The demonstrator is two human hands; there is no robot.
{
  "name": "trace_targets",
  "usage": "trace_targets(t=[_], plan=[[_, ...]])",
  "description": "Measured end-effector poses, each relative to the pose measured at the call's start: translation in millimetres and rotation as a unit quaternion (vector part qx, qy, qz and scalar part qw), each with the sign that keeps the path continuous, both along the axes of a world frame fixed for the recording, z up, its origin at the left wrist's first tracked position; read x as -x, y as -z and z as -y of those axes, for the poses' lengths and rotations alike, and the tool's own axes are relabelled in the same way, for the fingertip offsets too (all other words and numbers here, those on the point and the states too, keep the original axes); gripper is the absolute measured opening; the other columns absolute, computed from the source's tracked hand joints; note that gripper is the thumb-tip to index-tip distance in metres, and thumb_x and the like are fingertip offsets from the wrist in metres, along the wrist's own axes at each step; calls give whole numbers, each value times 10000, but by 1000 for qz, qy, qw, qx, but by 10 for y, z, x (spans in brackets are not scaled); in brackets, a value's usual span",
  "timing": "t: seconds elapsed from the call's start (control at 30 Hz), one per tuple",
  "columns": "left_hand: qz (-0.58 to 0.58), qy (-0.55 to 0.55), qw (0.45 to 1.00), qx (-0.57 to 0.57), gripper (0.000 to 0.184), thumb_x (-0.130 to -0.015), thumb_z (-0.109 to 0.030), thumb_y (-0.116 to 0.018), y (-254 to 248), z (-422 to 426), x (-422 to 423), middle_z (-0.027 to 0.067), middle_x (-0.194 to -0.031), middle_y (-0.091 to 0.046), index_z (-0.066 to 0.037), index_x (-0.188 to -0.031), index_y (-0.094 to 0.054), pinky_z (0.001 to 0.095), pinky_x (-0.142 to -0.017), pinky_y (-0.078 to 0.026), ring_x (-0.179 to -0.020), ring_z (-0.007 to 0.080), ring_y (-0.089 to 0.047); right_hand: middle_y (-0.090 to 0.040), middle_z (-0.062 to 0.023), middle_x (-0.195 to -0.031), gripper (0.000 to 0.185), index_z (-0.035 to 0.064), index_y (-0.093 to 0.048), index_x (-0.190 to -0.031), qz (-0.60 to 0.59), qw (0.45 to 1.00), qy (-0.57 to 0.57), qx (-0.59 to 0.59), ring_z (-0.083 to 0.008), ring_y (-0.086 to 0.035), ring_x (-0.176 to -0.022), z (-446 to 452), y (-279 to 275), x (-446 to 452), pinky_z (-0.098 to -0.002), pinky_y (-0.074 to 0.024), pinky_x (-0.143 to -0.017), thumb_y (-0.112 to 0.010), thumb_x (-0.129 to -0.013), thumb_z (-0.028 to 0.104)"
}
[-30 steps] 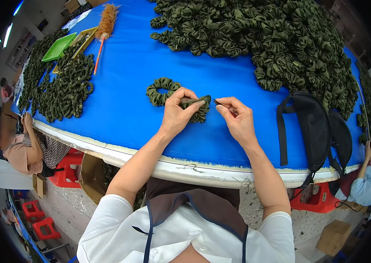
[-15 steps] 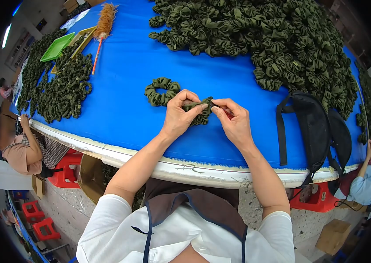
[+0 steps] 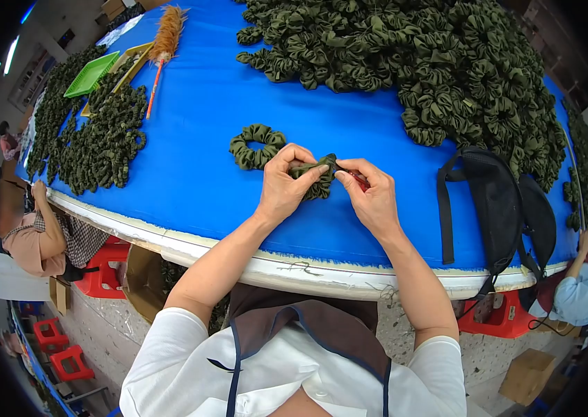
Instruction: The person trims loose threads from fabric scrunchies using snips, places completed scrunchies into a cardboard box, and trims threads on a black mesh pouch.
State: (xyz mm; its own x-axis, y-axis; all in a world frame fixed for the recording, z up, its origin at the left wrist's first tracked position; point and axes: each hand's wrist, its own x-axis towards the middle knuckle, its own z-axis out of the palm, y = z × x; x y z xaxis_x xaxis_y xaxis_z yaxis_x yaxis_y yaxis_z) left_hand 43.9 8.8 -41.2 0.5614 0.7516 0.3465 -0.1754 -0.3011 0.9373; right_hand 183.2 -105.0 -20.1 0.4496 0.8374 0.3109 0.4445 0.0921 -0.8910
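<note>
Firstly, one table point(image 3: 203, 76), blue-covered, is carrying everything catalogued below except the cardboard boxes. Large heap of dark green scrunchies point(image 3: 391, 55): spreading across the far right. Smaller heap of dark green pieces point(image 3: 102, 149): lying at the left. Cardboard boxes, two: one open box point(image 3: 144, 281) is standing below the table edge, its contents not showing clearly; one floor box point(image 3: 529, 375) is standing at the right, its inside hidden. Black pouches point(image 3: 492, 201), two, strapped: lying near the right edge, contents hidden. Yellow tray point(image 3: 137, 62): holding some dark pieces, partly covered by a green tray point(image 3: 91, 75), which is showing its bare floor. Left hand point(image 3: 290, 177): pinching one gathered scrunchie point(image 3: 319, 189) above the table, just beside a loose scrunchie point(image 3: 244, 154). Right hand point(image 3: 369, 191): closing around a small red tool point(image 3: 362, 183), fingertips meeting the cloth; whether the tip is entering it cannot be told. Good work is probably depending on a firm pinch close to the tip, gathers unflattened, point angling away from the fingertips.
</note>
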Motion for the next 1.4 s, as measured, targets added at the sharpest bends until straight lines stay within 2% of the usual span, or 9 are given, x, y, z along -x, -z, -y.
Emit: trace_targets(t=[0.53,0.7,0.83,0.87,1.0,1.17,1.23,1.33,1.4], plan=[[42,42,992,113,146,-816,7,-726,-78,58,-15,32,-810,-619,-41,-854,-594,184,-613,-495,-672,94,-612,-680,-36,-813,153,36,-691,-989,-16,998,7,-66,-100,-542,-611,-34,53,51,-229,-441,-545,-695,-836,28],[48,61,986,147,148,-821,-2,-730,-97,69,-16,40,-805,-623,-40,-859,-592,188,-618,-504,-670,97,-618,-661,-27,-807,133,33,-695,-989,-100,995,2,-19,-74,-516,-611,-20,58,-20,-220,-433,-543,-687,-856,34],[31,89,975,201,137,-836,9,-711,-75,31,9,61,-865,-624,-37,-859,-583,222,-657,-521,-688,131,-619,-636,-12,-806,113,27,-697,-985,-337,940,36,-34,-52,-471,-594,-46,-13,-183,-200,-402,-527,-679,-882,69],[32,89,975,201,137,-836,9,-711,-72,28,7,61,-865,-624,-37,-859,-583,222,-657,-521,-688,131,-619,-636,-12,-806,113,27,-697,-985,-336,941,36,-34,-52,-471,-594,-56,4,-174,-200,-402,-527,-679,-882,69],[53,116,970,209,128,-849,-14,-705,-60,31,1,49,-792,-633,-49,-868,-584,198,-630,-505,-658,108,-619,-614,-2,-806,166,26,-685,-1034,-194,978,-72,-26,-39,-420,-566,-117,181,-95,-177,-347,-494,-670,-903,127],[95,126,942,297,104,-875,-23,-673,-42,-34,25,54,-800,-638,-55,-885,-575,208,-634,-502,-646,118,-615,-618,-22,-836,255,34,-637,-1136,-250,966,55,40,-18,-345,-489,-117,96,-435,-179,-240,-403,-655,-926,177],[116,121,936,309,95,-892,-27,-651,-78,-23,13,60,-809,-638,-63,-915,-566,217,-635,-501,-637,128,-612,-612,-16,-821,250,31,-627,-1141,-319,944,-1,80,-17,-339,-473,-61,-63,-304,-177,-249,-404,-642,-922,151],[177,129,917,332,141,-902,-39,-633,56,-38,-51,53,-927,-619,-80,-1019,-564,246,-741,-496,-781,125,-602,-601,10,-743,243,49,-659,-1091,-335,920,-125,161,-26,-377,-491,-52,-59,-83,-186,-260,-403,-681,-877,161],[94,100,956,258,222,-890,-63,-638,-115,54,-5,60,-980,-607,-61,-1096,-555,236,-794,-478,-839,118,-581,-600,7,-749,250,41,-653,-1106,-283,942,-99,151,-23,-382,-486,-72,16,-27,-177,-264,-407,-666,-871,127]])
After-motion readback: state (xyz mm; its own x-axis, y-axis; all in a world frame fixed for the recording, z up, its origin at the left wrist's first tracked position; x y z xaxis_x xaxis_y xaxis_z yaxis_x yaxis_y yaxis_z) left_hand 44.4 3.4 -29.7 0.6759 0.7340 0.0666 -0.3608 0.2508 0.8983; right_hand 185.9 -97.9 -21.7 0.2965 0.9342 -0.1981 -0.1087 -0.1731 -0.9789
